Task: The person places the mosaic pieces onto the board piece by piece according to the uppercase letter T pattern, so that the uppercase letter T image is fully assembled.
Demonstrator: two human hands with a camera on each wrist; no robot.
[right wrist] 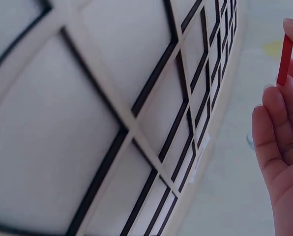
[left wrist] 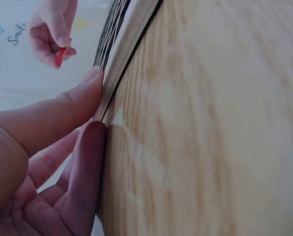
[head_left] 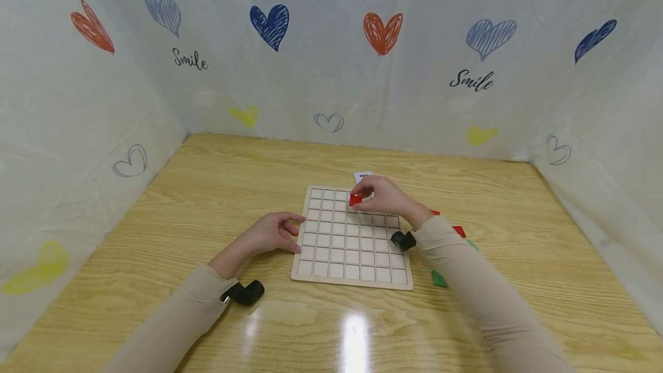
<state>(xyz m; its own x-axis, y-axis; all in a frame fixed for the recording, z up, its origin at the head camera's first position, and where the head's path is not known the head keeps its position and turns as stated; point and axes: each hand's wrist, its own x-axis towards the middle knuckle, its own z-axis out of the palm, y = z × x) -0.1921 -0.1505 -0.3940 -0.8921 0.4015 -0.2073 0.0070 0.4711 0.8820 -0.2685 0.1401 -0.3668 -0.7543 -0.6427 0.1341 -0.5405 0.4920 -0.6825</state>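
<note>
Red tile hangs above the far part of the gridded board, pinched between thumb and fingertips of the right hand, its forearm slanting inward. Left hand (thumb and fingers loosely parted) touches the board's left edge.

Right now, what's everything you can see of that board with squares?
The board is squarish and looks like pale wood, with thin dark-edged ridges making rows of whitish squares. No pieces sit in the squares I can see. It lies flat on the table. The left hand touches its left edge; the right hand holds a red tile above it and hides part.
</note>
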